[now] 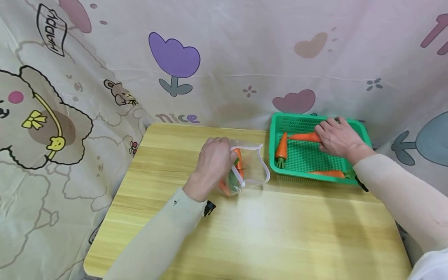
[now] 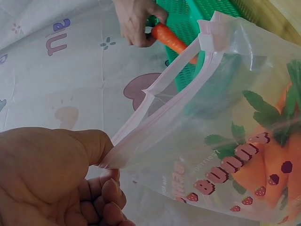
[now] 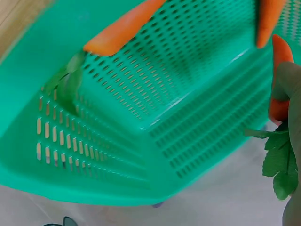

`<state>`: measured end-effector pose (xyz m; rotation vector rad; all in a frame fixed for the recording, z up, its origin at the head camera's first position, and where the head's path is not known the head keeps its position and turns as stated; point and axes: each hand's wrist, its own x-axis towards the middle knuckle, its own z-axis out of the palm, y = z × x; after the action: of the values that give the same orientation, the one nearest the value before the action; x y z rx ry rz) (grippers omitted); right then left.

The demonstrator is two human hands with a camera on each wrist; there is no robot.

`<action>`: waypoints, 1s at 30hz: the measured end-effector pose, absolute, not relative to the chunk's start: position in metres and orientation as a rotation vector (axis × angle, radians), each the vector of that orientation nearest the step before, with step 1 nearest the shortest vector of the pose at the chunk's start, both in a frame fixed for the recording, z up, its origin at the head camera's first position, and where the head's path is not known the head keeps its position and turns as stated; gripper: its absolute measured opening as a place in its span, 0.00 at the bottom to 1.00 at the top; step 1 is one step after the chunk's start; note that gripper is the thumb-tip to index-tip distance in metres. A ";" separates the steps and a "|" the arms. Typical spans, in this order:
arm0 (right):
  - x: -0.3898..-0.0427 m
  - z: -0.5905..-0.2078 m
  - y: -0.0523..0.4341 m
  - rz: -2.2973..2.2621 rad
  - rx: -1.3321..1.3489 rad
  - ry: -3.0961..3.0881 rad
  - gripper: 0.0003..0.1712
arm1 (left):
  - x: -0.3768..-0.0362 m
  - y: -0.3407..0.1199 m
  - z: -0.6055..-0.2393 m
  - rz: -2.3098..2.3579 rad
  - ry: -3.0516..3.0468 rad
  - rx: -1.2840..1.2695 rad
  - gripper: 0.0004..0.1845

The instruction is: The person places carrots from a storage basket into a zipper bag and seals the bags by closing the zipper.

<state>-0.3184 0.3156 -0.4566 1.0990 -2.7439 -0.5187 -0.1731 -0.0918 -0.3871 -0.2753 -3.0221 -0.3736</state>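
My left hand (image 1: pixel 214 161) pinches the rim of a clear zip bag (image 1: pixel 255 165) between thumb and fingers. The bag's mouth gapes toward the basket, and orange carrots with green leaves (image 2: pixel 263 167) show through its printed side. Over at the green basket (image 1: pixel 274 136), my right hand (image 1: pixel 337 136) grips a carrot (image 1: pixel 303 137) near its leafy end. Its tip points left in the head view. Two other carrots lie in the basket: one along the left side (image 1: pixel 281 146), one by the near wall (image 1: pixel 329 174).
A light wooden table (image 1: pixel 245 233) carries the bag and the basket. Behind it and to the left hangs a printed cloth (image 1: pixel 227 50). The basket stands at the table's back right, close to the cloth, with raised slotted walls.
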 end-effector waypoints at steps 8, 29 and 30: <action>-0.299 -0.435 0.302 -0.428 1.113 -2.614 0.24 | -0.177 -0.094 -0.388 -0.403 -3.010 -0.249 0.12; -0.206 -0.371 0.236 -0.020 1.282 -2.243 0.20 | -0.183 -0.097 -0.384 -0.420 -2.984 -0.257 0.09; -0.200 -0.372 0.229 -0.019 1.293 -2.253 0.19 | -0.182 -0.097 -0.384 -0.422 -2.986 -0.254 0.09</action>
<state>-0.1999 0.2295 -0.3723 1.2925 -2.2531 -0.0194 -0.1824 -0.0967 -0.3843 -0.2538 -2.9860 -0.4215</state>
